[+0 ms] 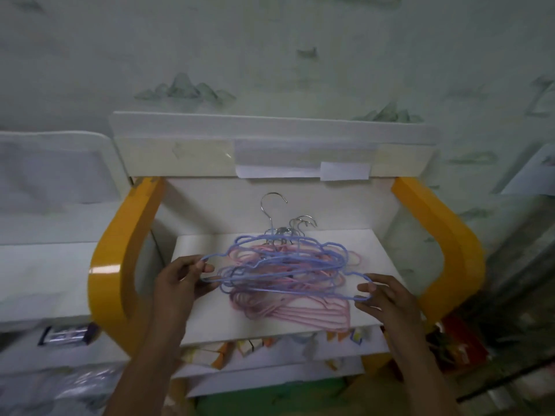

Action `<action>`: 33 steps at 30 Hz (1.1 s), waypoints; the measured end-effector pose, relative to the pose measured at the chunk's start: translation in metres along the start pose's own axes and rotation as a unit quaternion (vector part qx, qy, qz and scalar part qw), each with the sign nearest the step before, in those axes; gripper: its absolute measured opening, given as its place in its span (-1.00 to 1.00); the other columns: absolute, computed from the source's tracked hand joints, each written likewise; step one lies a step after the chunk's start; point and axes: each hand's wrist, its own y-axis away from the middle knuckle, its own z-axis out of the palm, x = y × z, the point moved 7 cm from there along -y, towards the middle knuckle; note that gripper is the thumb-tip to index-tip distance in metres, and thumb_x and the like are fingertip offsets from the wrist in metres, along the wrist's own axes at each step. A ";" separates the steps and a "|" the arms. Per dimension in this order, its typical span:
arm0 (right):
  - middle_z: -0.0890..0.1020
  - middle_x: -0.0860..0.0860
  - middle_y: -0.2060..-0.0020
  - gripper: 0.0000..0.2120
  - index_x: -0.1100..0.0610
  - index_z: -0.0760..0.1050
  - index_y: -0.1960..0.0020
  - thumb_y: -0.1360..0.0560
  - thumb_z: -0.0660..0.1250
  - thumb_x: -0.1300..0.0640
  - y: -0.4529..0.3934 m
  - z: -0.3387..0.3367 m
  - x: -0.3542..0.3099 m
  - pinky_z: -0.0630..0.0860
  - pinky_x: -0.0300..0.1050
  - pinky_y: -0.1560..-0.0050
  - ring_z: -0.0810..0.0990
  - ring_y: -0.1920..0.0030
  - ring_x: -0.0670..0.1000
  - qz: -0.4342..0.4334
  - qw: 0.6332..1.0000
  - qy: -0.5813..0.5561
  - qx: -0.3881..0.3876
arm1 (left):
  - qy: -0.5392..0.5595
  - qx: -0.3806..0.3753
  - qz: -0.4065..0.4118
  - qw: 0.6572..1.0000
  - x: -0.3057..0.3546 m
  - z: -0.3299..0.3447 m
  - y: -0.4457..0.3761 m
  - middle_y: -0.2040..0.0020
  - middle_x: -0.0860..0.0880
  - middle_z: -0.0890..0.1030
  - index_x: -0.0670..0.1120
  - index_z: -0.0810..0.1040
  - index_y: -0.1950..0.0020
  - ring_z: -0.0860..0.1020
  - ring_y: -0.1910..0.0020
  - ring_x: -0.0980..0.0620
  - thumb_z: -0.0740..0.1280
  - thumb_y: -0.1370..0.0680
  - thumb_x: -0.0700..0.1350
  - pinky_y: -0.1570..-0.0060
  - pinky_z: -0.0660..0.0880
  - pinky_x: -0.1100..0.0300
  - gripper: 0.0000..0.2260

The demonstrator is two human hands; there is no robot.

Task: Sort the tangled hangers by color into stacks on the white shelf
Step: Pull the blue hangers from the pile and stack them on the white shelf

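Note:
A tangle of purple hangers [288, 265] and pink hangers [300, 312] lies on the white shelf [210, 319], their metal hooks [271, 205] pointing to the back. My left hand [180, 280] pinches the left tip of a purple hanger. At the right tip of the same purple bundle, my right hand [381, 298] holds the wire between thumb and fingers. The pink hangers lie mostly under the purple ones, toward the front of the shelf.
Yellow curved side frames [114, 265] [450, 250] flank the shelf. A white upper board [270, 136] with taped paper overhangs the back. Small colourful items [240, 348] sit on a lower shelf. A white cabinet top [42, 274] is at left.

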 end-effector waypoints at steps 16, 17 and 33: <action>0.67 0.22 0.13 -0.90 0.25 0.56 -0.05 -0.55 0.31 0.32 0.082 0.121 0.005 0.65 -0.11 0.23 0.70 0.17 0.19 0.028 0.987 -0.047 -0.152 | -0.011 0.183 0.074 0.980 0.045 -0.173 0.136 0.22 -0.21 0.64 -0.32 0.57 -0.01 0.66 0.33 -0.09 0.27 -0.60 -0.30 0.28 0.63 0.17 -0.89; 0.66 0.23 0.14 -0.91 0.23 0.57 -0.02 -0.54 0.32 0.31 0.085 0.134 0.004 0.65 -0.10 0.23 0.69 0.17 0.20 0.028 0.985 -0.050 -0.161 | -0.008 0.193 0.079 0.978 0.049 -0.185 0.141 0.20 -0.22 0.64 -0.26 0.59 0.01 0.67 0.32 -0.10 0.27 -0.60 -0.29 0.27 0.63 0.17 -0.90; 0.61 0.24 0.17 -0.82 0.23 0.57 -0.01 -0.45 0.40 0.17 0.194 0.369 0.007 0.65 -0.09 0.21 0.68 0.24 0.03 -0.004 0.968 -0.055 -0.244 | -0.011 0.301 0.085 0.950 0.112 -0.423 0.167 0.16 -0.17 0.66 -0.16 0.60 0.03 0.67 0.19 -0.14 0.28 -0.60 -0.24 0.26 0.63 0.20 -0.89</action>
